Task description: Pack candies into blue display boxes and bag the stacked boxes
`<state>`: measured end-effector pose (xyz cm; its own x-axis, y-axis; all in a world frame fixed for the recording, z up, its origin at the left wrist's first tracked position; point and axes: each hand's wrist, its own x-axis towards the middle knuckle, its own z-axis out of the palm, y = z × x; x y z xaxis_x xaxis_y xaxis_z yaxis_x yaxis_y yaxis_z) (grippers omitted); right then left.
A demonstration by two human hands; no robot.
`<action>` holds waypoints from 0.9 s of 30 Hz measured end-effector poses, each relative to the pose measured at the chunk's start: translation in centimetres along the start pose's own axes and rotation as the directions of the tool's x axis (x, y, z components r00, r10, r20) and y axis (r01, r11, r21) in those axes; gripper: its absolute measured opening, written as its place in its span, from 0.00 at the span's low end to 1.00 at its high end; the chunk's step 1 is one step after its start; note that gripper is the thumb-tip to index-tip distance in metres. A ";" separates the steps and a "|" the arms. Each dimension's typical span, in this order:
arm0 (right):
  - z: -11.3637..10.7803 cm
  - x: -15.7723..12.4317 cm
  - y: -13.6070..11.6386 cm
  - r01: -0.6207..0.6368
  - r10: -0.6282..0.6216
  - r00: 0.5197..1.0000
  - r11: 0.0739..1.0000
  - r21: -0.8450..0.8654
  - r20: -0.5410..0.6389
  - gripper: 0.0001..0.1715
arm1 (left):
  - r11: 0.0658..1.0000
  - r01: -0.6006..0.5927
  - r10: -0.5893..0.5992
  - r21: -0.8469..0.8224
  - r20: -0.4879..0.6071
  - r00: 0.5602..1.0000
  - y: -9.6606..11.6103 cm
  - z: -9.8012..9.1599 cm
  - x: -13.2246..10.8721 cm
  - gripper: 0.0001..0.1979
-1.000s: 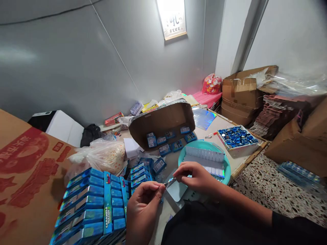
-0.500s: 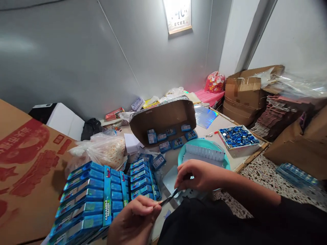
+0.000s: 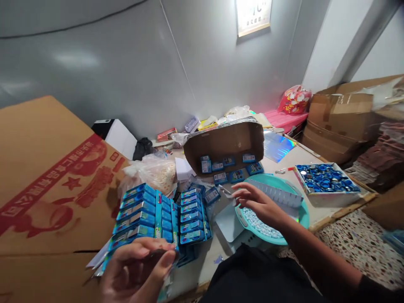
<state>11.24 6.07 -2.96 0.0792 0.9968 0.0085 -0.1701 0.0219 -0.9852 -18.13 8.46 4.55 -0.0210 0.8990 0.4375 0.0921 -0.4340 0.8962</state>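
My left hand [image 3: 135,269] is closed at the lower left, thumb and index finger pinching a small dark piece [image 3: 158,255]. Its full shape is hidden by the fingers. Just behind that hand stand display trays of blue candy boxes [image 3: 139,216], stacked in rows. My right hand [image 3: 257,204] hovers over the near left part of a turquoise basin [image 3: 304,214], fingers stretched out and apart. By its fingertips is a pale, glossy scrap [image 3: 225,191], blurred; it appears loose. Small white pieces [image 3: 259,221] fill the basin's bottom, and a slotted white card strip [image 3: 277,191] lies across it.
An open brown carton [image 3: 227,143] lies behind, with several small blue boxes [image 3: 220,179] at its mouth. On the right, a shallow box [image 3: 328,179] holds blue caps. A large printed carton [image 3: 53,181] blocks the left. Clear bags [image 3: 151,170] lie beyond the trays.
Before, both hands held a dark strip stretched between them. Now they are apart: my left hand keeps a dark piece, while the right has opened and moved up over the basin. The view has shifted left.
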 end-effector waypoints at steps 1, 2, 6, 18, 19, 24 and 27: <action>0.9 0.2 -0.2 0.000 -0.001 1.000 0.999 0.038 0.016 0.16 | 0.999 0.037 -0.038 -0.022 -0.016 0.999 -0.1 0.4 0.1 0.17; 1.7 0.4 -0.5 0.008 -0.010 0.999 0.999 0.053 0.031 0.12 | 0.996 0.079 -0.080 -0.032 -0.039 0.996 -0.1 0.9 0.1 0.18; 4.4 0.2 -1.8 0.121 -0.111 0.986 0.990 -0.074 0.125 0.15 | 0.985 0.166 -0.170 -0.039 -0.096 0.981 0.0 2.2 -0.3 0.20; 13.3 1.0 -1.8 0.246 -0.242 0.968 0.967 -0.067 0.074 0.20 | 0.982 0.188 -0.186 -0.001 -0.176 0.967 -1.5 1.1 0.1 0.13; 13.6 1.2 -1.9 0.245 -0.240 0.967 0.968 -0.058 0.083 0.21 | 0.983 0.184 -0.180 0.006 -0.171 0.969 -1.5 0.8 0.1 0.14; 15.1 1.5 -2.1 0.236 -0.232 0.969 0.971 -0.037 0.091 0.25 | 0.994 0.093 -0.082 0.050 -0.181 0.980 -0.8 0.2 0.0 0.14; 16.1 1.7 -1.7 0.215 -0.213 0.975 0.976 -0.042 0.057 0.21 | 0.997 0.058 -0.049 0.060 -0.141 0.989 -0.8 0.0 0.0 0.12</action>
<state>-4.13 8.98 1.53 0.0578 0.9720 0.2278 -0.1071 0.2329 -0.9666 -18.21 8.80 3.82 -0.1657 0.9018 0.3992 0.1499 -0.3771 0.9140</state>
